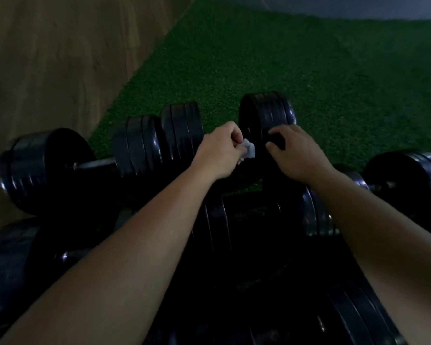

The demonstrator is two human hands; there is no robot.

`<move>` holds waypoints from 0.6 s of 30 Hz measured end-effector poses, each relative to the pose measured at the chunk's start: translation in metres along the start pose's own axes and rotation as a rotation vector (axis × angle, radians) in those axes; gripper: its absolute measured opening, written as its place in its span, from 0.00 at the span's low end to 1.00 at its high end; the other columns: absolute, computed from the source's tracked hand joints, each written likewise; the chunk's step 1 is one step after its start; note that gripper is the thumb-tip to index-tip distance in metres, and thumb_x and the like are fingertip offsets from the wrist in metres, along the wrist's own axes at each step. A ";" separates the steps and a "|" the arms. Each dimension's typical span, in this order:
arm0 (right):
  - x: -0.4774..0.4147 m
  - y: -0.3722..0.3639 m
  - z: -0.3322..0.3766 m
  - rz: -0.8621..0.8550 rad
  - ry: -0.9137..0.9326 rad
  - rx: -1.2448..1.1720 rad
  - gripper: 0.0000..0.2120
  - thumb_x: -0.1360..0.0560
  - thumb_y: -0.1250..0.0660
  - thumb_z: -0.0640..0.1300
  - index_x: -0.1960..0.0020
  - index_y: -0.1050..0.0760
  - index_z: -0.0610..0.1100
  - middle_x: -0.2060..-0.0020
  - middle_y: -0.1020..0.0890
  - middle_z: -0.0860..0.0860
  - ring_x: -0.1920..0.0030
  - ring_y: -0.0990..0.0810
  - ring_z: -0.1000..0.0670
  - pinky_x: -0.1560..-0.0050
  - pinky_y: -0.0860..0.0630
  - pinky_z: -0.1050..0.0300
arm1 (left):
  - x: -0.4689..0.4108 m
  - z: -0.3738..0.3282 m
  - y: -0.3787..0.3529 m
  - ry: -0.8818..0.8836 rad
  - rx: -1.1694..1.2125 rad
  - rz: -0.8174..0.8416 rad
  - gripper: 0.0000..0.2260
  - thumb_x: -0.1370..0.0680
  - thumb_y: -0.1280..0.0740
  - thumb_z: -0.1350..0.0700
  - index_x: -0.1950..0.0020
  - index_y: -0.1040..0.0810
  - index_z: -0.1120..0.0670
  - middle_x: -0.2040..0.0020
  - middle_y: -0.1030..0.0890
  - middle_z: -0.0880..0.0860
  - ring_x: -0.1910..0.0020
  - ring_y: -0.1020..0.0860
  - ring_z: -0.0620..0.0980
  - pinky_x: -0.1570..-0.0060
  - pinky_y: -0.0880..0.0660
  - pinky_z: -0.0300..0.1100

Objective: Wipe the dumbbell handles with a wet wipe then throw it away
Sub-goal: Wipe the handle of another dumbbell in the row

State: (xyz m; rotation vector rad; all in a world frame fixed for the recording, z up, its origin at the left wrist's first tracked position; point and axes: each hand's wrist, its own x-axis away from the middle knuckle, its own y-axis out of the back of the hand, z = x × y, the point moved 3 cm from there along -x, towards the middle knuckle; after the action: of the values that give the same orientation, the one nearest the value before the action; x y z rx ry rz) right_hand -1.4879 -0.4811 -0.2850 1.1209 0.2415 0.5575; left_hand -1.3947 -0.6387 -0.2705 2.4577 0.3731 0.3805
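1. Foreground: a dark heap of dumbbells [234, 220] lies beneath both forearms, its detail lost in shadow.
2. The left hand [219, 150] pinches a crumpled wet wipe [250, 150] in curled fingers, in the gap between the plate stacks of the far dumbbell [266, 113]. The handle there is hidden.
3. Just beside it, the right hand [299, 155] curls fingers and thumb over that dumbbell's right plates, apparently steadying it.
4. The wipe would likely clean best wrapped round the bar and run end to end while the right hand stops any rolling.
5. Beyond: a left dumbbell's bare bar [95, 164], green turf [309, 58] and wooden floor [60, 58].
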 end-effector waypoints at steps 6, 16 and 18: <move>0.081 0.010 -0.003 -0.084 0.022 0.028 0.13 0.21 0.36 0.50 0.40 0.23 0.47 0.45 0.22 0.47 0.44 0.24 0.43 0.44 0.26 0.48 | 0.018 -0.004 -0.022 -0.158 -0.233 0.343 0.06 0.23 0.28 0.52 0.51 0.23 0.49 0.56 0.18 0.48 0.57 0.19 0.48 0.56 0.22 0.48; 0.151 -0.037 -0.020 -0.231 -0.056 -0.088 0.21 0.19 0.40 0.42 0.27 0.33 0.48 0.24 0.36 0.50 0.21 0.48 0.47 0.22 0.47 0.44 | 0.024 -0.008 -0.099 -0.159 -0.453 0.465 0.09 0.24 0.28 0.53 0.45 0.21 0.50 0.56 0.22 0.51 0.57 0.20 0.52 0.64 0.28 0.41; 0.156 -0.042 -0.024 -0.239 -0.023 -0.073 0.22 0.18 0.42 0.42 0.25 0.36 0.49 0.22 0.40 0.51 0.20 0.51 0.49 0.21 0.51 0.46 | 0.025 -0.008 -0.103 -0.163 -0.503 0.494 0.09 0.25 0.27 0.51 0.47 0.22 0.51 0.58 0.23 0.51 0.56 0.21 0.53 0.62 0.28 0.41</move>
State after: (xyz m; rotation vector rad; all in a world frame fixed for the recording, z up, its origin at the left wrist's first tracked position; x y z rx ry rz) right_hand -1.3555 -0.3919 -0.3188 1.0106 0.3281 0.3384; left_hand -1.3921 -0.5461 -0.3236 2.0356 -0.3698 0.4114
